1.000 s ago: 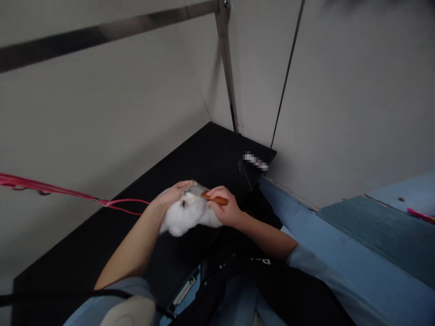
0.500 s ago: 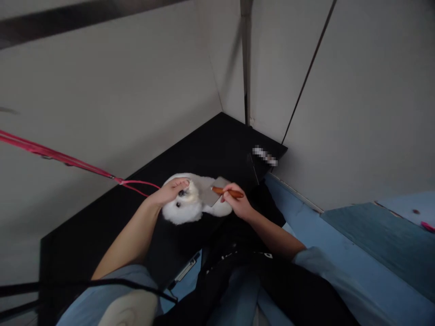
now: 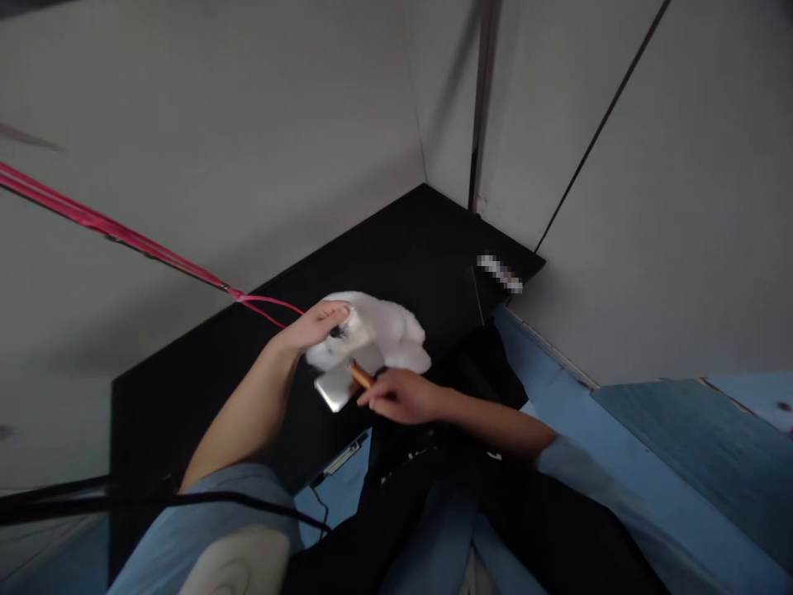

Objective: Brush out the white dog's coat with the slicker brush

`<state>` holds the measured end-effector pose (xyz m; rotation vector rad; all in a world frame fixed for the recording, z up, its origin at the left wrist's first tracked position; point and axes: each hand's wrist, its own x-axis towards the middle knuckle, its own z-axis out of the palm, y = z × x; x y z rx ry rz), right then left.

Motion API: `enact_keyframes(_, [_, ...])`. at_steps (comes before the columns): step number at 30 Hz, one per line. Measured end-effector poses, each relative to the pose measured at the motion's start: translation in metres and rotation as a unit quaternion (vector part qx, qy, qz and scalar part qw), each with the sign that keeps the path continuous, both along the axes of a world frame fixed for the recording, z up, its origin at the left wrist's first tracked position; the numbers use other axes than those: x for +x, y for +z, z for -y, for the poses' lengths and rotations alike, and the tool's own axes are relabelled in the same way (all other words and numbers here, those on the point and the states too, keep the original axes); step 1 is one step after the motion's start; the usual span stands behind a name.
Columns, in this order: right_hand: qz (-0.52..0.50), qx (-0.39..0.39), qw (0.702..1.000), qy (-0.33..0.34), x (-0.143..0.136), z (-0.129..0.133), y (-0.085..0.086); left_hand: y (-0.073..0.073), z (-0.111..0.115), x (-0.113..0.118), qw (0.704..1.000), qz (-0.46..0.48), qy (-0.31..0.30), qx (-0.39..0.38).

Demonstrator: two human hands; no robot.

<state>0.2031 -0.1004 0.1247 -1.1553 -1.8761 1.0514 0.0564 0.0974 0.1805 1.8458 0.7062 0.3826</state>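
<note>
A fluffy white dog is on a black table. My left hand is closed on the dog's head beside its dark nose, thumb and fingers on the face fur. In my right hand is a slicker brush with an orange-brown wooden handle and a broad, shiny flat head. The brush head is at the near side of the dog's face; its bristles are hidden, and I cannot tell whether they touch the fur. A pink cord loop runs towards the dog's neck.
The pink cord stretches taut to the upper left. Pale walls border the table's far sides. A blurred-out pale item lies near the far right corner. A black strap crosses the lower left, and a blue floor shows on the right.
My right hand has brought the slicker brush from the dog's body leftward and down to its face. My left hand still holds the head. The camera view has shifted somewhat.
</note>
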Motion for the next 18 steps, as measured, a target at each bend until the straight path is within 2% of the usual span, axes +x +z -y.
enact_keyframes(3, [0.038, 0.018, 0.998, -0.036, 0.003, -0.005, -0.003, 0.001, -0.004, 0.002, 1.000, -0.009, -0.005, -0.024])
enact_keyframes(7, [0.055, -0.045, 0.997, 0.025, 0.004, -0.009, -0.005, 0.005, -0.006, 0.007, 0.999, -0.008, 0.012, -0.039])
enact_keyframes(10, [0.033, 0.025, 0.999, -0.028, 0.008, -0.014, -0.002, 0.008, -0.005, 0.009, 0.998, -0.009, 0.024, -0.059])
enact_keyframes(12, [0.065, 0.026, 0.996, -0.049, 0.011, -0.015, -0.001, 0.010, -0.005, 0.009, 0.997, -0.001, 0.035, -0.066])
enact_keyframes(15, [0.086, -0.050, 0.995, 0.008, 0.018, -0.017, 0.003, 0.010, -0.007, 0.007, 0.996, 0.006, 0.036, -0.083])
enact_keyframes(16, [0.069, -0.054, 0.996, 0.031, 0.021, -0.019, 0.006, 0.010, -0.008, 0.006, 0.995, 0.005, 0.034, -0.089])
enact_keyframes(18, [0.031, -0.011, 0.999, 0.039, 0.030, -0.026, 0.010, 0.008, -0.012, 0.004, 0.995, 0.006, 0.029, -0.094])
